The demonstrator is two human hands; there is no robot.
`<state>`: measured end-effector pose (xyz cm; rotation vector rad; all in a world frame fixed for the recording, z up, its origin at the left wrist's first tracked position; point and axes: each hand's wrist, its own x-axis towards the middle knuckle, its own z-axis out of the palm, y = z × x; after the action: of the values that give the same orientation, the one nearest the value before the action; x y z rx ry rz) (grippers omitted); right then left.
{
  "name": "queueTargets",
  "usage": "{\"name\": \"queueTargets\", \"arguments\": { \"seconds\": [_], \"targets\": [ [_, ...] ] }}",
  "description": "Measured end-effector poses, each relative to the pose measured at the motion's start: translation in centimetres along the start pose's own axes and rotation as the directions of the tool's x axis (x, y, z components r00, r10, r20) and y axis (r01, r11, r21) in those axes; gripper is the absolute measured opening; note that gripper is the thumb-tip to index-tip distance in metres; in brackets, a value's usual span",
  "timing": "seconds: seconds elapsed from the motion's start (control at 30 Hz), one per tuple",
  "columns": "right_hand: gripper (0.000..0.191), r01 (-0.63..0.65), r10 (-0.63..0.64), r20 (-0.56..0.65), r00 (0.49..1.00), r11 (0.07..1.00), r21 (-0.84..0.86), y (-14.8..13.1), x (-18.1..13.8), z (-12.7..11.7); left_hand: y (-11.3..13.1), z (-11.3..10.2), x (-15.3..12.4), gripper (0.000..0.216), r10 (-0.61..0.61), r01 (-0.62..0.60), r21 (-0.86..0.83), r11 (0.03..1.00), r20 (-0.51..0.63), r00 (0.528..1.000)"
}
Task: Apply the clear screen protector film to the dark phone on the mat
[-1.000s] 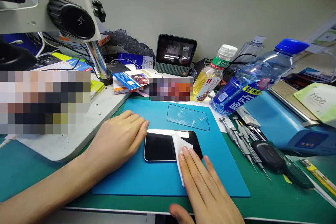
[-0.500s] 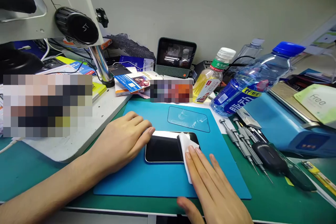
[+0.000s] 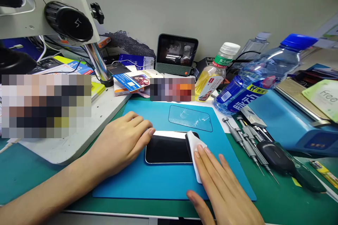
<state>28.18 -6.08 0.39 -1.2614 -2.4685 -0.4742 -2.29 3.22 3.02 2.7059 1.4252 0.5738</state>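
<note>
Within the last second the right hand [image 3: 219, 179] has slid the white wipe [image 3: 194, 144] from the middle of the phone [image 3: 169, 149] to its right end, so nearly all the dark screen now lies bare. That hand lies flat, fingers slightly apart, pressing the wipe down. The left hand [image 3: 124, 140], flat with fingers together, rests on the phone's left end. The phone lies on a blue mat [image 3: 158, 182]. There are 1 phone, 1 wipe, 1 glass protector [image 3: 190, 118] just behind the phone, and 3 bottles [image 3: 258, 77] farther behind it, to the right.
</note>
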Motion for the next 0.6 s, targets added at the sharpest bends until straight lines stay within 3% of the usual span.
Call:
{"name": "queueTargets", "arguments": {
  "seconds": [0.1,0.37,0.6],
  "targets": [
    [0.071,0.001,-0.001,0.002,1.0,1.0,0.016,0.1,-0.7,-0.3,0.0,0.1,-0.1,0.053,-0.008,0.008,0.0,1.0,0.004,1.0],
    [0.061,-0.073,0.073,0.007,0.997,0.997,-0.007,0.7,3.9,1.1,0.0,0.0,0.0,0.051,0.008,-0.008,0.003,1.0,-0.003,1.0],
    [0.073,0.021,-0.022,-0.015,1.0,0.999,-0.049,0.0,-0.1,-0.2,0.1,-0.1,0.0,0.054,0.001,-0.001,-0.004,1.0,0.004,1.0]
  ]
}}
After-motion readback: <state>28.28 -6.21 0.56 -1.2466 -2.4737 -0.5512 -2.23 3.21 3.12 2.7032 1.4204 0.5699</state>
